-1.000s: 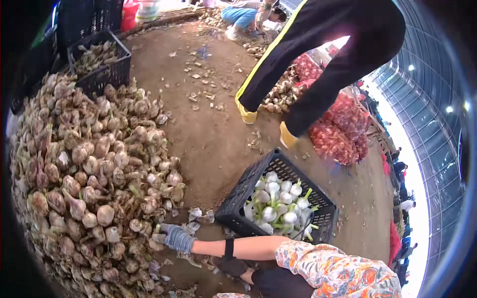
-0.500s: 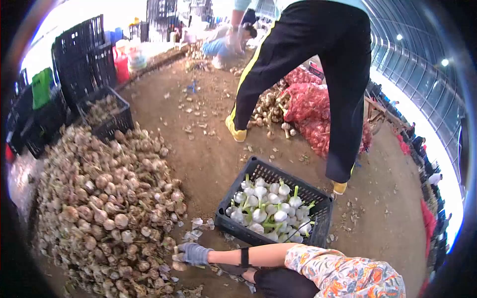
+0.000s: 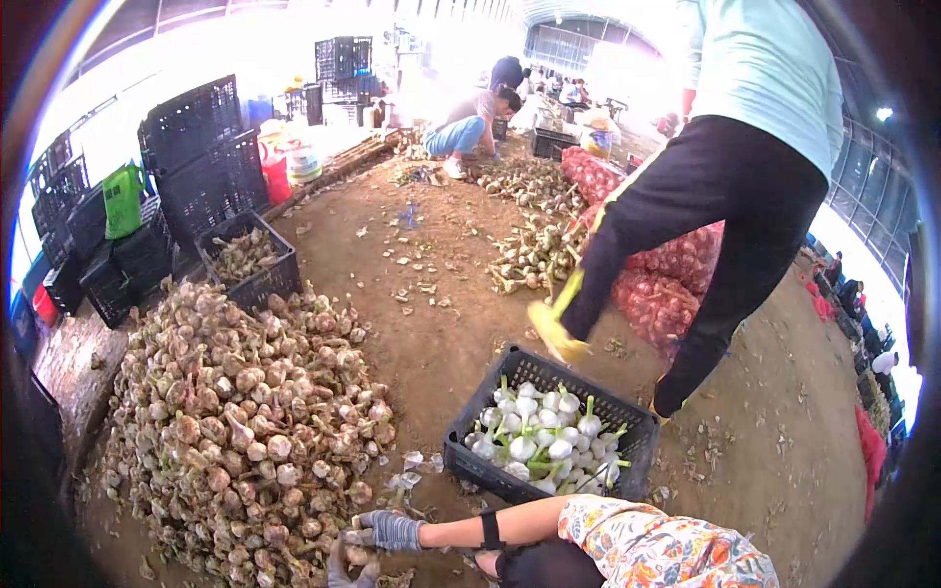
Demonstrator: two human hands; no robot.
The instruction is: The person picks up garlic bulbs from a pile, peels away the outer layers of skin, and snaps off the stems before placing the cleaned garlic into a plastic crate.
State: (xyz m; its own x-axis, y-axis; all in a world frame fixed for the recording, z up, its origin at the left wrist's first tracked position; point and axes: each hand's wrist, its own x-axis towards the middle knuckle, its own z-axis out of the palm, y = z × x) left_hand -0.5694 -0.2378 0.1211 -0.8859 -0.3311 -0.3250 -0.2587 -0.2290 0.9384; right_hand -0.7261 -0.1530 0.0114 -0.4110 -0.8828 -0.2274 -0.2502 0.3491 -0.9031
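Observation:
My right hand, in a grey striped glove, reaches left from a floral sleeve, its fingers closed round a garlic bulb. Against the same bulb, at the bottom edge, is my left hand, also gloved, fingers bent round it and partly cut off. Both are beside a large heap of unpeeled garlic with dry, dirty skins. Above my right forearm stands a black plastic crate, holding clean white garlic bulbs with short green stems.
A person in dark trousers stands behind the crate, beside red mesh sacks. Another person crouches farther back near loose garlic. Stacked black crates and a crate of scraps stand left. Skins litter the dirt floor.
My left hand has come into view at the bottom, at the garlic bulb in my right hand. The standing person's yellow shoe has lifted. The view has tilted upward.

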